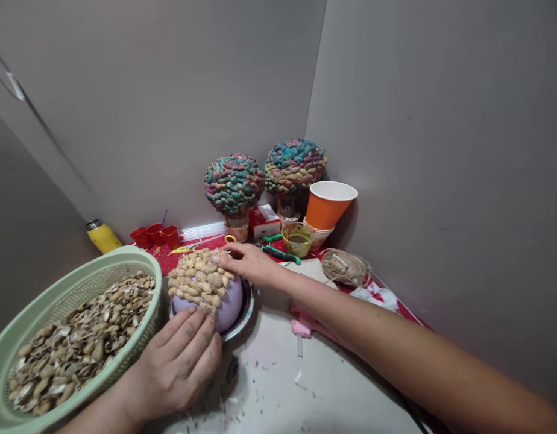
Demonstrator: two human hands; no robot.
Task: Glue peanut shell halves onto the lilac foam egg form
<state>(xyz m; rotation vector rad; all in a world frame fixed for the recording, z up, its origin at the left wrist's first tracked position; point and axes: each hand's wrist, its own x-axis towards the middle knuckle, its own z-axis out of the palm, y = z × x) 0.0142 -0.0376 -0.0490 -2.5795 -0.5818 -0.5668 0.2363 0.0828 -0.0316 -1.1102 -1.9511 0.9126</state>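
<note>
Looking through the head view, I see a lilac ball point(233, 301), partly covered with peanut shells point(197, 277), sitting in a silver-rimmed bowl point(245, 323) on the tabletop point(278, 386). The left hand point(188, 355) is on the near side, so the ball lies just ahead of it; its fingers are bent and close together, with the tips at the lower border of the shells. Whether they pinch a shell, I cannot tell. The right hand point(249, 265) has the ball to its left; it is partly open, thumb on the upper shells, steadying rather than gripping, in my judgement. Both hands are equally near. The ball is round, without clear long axis, but its bare part faces right and toward the left hand's fingertips. A green basket point(152, 265) of loose shells stands at left.
</note>
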